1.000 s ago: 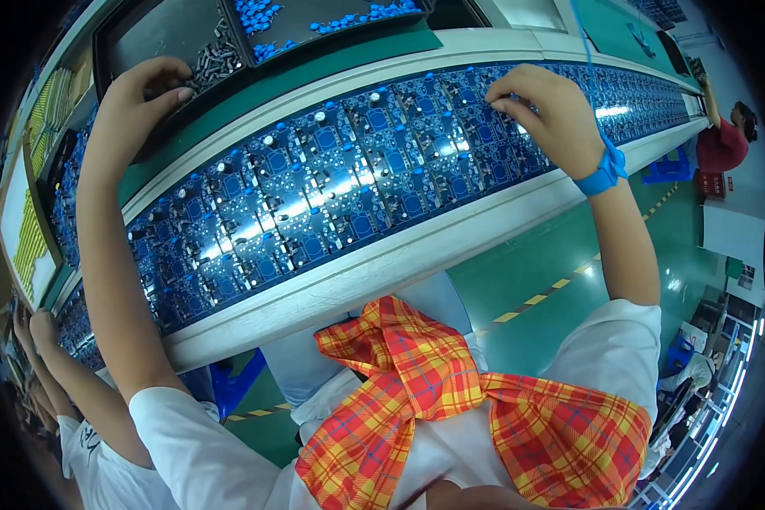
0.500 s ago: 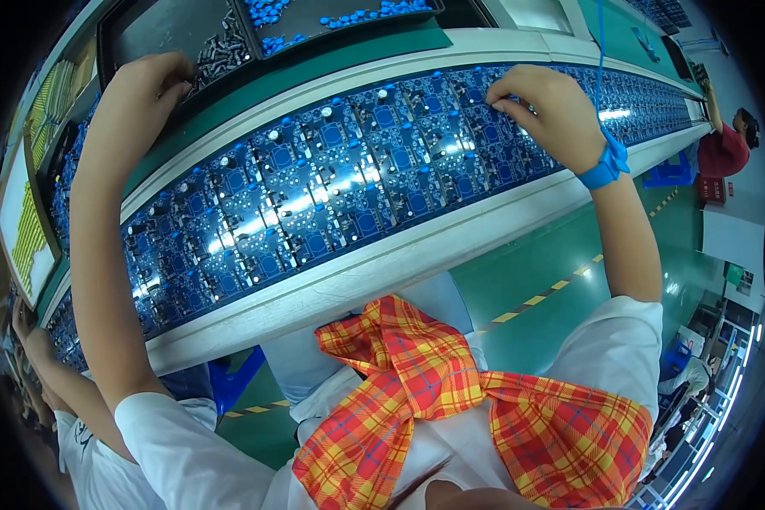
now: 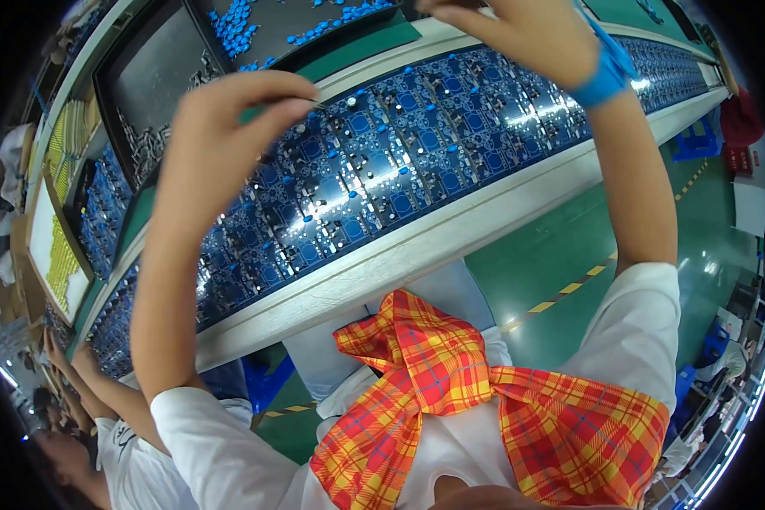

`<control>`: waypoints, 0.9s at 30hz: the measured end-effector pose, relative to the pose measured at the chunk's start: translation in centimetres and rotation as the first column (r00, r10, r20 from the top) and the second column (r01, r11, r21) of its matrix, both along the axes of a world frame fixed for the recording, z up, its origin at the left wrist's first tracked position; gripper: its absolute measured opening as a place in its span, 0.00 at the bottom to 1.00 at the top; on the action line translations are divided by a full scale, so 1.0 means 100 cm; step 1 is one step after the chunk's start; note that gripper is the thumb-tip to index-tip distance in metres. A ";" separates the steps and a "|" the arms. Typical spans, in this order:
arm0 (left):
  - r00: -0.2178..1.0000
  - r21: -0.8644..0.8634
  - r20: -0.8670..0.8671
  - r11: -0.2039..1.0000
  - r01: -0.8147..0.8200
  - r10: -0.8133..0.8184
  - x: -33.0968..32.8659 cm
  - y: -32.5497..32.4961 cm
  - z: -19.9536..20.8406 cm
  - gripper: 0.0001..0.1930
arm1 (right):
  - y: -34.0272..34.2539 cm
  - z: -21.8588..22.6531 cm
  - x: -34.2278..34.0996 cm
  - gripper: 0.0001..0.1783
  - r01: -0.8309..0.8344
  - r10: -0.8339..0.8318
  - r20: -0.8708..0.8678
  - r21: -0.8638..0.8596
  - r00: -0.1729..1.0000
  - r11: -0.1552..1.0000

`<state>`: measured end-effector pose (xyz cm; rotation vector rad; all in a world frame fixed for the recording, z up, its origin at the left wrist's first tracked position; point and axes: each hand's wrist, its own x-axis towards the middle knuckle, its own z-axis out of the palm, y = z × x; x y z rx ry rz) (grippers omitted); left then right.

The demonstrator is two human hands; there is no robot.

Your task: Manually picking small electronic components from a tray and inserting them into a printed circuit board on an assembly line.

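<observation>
Circuit boards [image 3: 399, 153] ran left to right before us.
Left hand [image 3: 217, 127] curled, right hand [image 3: 540, 42] blurred; either grip we couldn't tell. A black tray [image 3: 157, 72] sat far left, likely for easy reach.

We see populated blue printed circuit boards [image 3: 381, 170] lying flat, side by side in a long slanting run, while beyond them small blue rounded components [image 3: 232, 32] lie loosely scattered.

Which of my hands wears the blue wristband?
Your right hand, at the upper edge: the blue wristband circles its wrist. Your left hand has none.
</observation>
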<state>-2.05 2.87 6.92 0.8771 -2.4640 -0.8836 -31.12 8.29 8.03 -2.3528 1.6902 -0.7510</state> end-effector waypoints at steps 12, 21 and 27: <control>0.992 0.360 -0.054 0.924 0.127 -0.115 -0.067 0.021 -0.028 0.08 | -0.084 0.026 0.075 0.10 0.243 -0.053 -0.598 0.241 0.800 0.940; 0.929 -0.173 0.029 0.914 0.368 -0.369 -0.099 0.037 -0.026 0.11 | -0.097 -0.024 0.041 0.13 -0.040 0.029 -0.458 -0.013 0.888 0.999; 0.881 -0.377 0.143 0.798 0.470 -0.452 -0.103 0.035 -0.039 0.11 | -0.094 -0.006 0.057 0.13 0.116 -0.014 -0.545 0.154 0.838 0.981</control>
